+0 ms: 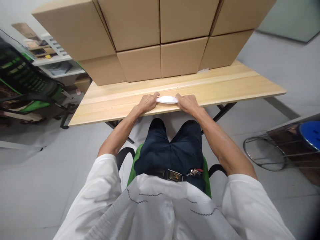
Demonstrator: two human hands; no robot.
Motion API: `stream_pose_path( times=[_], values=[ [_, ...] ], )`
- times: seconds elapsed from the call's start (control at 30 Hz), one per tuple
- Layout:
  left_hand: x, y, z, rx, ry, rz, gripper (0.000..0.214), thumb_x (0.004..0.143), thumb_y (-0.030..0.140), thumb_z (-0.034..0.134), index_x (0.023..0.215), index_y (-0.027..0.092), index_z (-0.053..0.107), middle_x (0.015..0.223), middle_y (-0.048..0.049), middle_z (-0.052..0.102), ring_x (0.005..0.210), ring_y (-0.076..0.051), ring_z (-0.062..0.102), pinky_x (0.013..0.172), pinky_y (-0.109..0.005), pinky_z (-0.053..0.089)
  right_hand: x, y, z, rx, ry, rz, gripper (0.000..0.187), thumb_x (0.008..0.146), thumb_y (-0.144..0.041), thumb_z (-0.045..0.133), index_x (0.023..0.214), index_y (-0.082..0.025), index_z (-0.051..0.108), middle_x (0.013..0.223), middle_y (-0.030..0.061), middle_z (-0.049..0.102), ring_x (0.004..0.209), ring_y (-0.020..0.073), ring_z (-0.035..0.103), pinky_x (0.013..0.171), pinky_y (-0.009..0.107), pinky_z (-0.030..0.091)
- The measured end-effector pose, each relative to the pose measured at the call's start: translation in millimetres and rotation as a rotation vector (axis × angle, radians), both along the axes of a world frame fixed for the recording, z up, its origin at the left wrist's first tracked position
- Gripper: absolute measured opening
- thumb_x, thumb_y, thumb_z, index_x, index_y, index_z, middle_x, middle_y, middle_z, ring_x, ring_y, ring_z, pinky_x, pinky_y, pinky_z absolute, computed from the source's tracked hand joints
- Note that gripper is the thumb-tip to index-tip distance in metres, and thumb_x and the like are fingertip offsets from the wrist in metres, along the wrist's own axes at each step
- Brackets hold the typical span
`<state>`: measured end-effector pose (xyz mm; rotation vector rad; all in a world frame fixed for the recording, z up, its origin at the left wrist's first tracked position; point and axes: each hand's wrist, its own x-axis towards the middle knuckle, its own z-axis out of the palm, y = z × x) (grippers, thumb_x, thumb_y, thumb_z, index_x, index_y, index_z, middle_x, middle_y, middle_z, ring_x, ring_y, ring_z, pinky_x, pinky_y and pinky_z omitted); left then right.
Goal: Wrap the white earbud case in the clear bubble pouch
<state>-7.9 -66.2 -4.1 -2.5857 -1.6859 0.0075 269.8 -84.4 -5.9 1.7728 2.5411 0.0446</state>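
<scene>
Between my two hands a narrow white strip [167, 99] is stretched level, just above the front edge of the wooden table [215, 87]. It looks like folded tissue or cloth; which of these I cannot tell. My left hand [149, 101] is closed on its left end, thumb on top. Its right end is gripped by my right hand [188, 102], fingers curled under. Both forearms reach forward over my lap.
Cardboard boxes [140, 63] stand stacked in two rows along the table's back. At left are a black and green office chair [27, 76] and a white shelf [58, 59]. A blue-topped stool [311, 133] lies tipped over at right. I sit on a green chair [207, 176].
</scene>
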Motion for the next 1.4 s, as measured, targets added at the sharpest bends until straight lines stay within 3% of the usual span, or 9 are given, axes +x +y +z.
stream_pose_path(
  times=[0.23,0.5,0.7,0.93,1.07,1.23,1.4],
  values=[
    [-1,1,-1.2,0.008,-0.006,0.018,0.061,0.114,0.011,0.051,0.172,0.011,0.072,0.133,-0.0282,0.094,0.127,-0.046,0.09,0.106,-0.048,0.058,0,-2,2.8,0.005,0.013,-0.013,0.059,0.121,-0.022,0.048,0.174,-0.004,0.07,0.143,0.0364,0.091,0.137,0.0489,0.087,0.105,0.048,0.054],
    [-1,2,-4.7,0.031,-0.074,0.027,0.06,0.114,0.01,0.052,0.17,0.013,0.074,0.139,-0.0292,0.094,0.129,-0.047,0.089,0.105,-0.049,0.058,0,-1,1.3,0.025,0.073,-0.058,0.056,0.123,-0.024,0.053,0.173,-0.006,0.072,0.147,0.0355,0.09,0.141,0.0488,0.085,0.107,0.047,0.053],
    [-2,5,-8.5,0.048,-0.079,0.023,0.06,0.114,0.01,0.051,0.169,0.013,0.074,0.139,-0.0278,0.094,0.13,-0.046,0.089,0.106,-0.049,0.058,-2,-1,-3.0,0.061,0.104,-0.101,0.056,0.12,-0.024,0.053,0.169,-0.01,0.076,0.145,0.0317,0.092,0.131,0.0449,0.085,0.1,0.044,0.051],
    [-2,8,-22.3,0.036,-0.164,0.024,0.065,0.114,0.006,0.052,0.175,0.01,0.073,0.153,-0.0275,0.093,0.147,-0.043,0.089,0.122,-0.051,0.063,-1,0,-16.2,0.085,0.114,-0.131,0.053,0.124,-0.032,0.051,0.163,-0.014,0.081,0.138,0.0326,0.093,0.125,0.0462,0.087,0.094,0.045,0.051],
    [-11,19,-38.9,0.091,-0.271,-0.09,0.079,0.109,0.003,0.052,0.186,0.009,0.068,0.19,-0.0282,0.072,0.174,-0.039,0.075,0.142,-0.053,0.06,-1,3,-22.4,0.089,0.1,-0.171,0.053,0.127,-0.034,0.048,0.165,-0.018,0.081,0.136,0.0314,0.092,0.126,0.0462,0.089,0.093,0.046,0.052],
    [-15,25,-49.5,0.097,-0.372,-0.122,0.085,0.107,0.002,0.051,0.191,0.009,0.064,0.191,-0.0258,0.072,0.174,-0.038,0.076,0.145,-0.055,0.06,-3,2,-21.2,0.072,0.108,-0.167,0.054,0.125,-0.031,0.048,0.166,-0.016,0.081,0.136,0.0339,0.091,0.129,0.049,0.089,0.095,0.05,0.055],
    [-12,20,-45.3,0.052,-0.399,-0.102,0.088,0.105,0.001,0.05,0.192,0.01,0.063,0.18,-0.0245,0.081,0.163,-0.039,0.083,0.139,-0.052,0.063,-5,1,-18.4,0.065,0.114,-0.185,0.056,0.124,-0.028,0.048,0.168,-0.014,0.079,0.138,0.0345,0.09,0.13,0.0497,0.088,0.094,0.05,0.055]
  ],
)
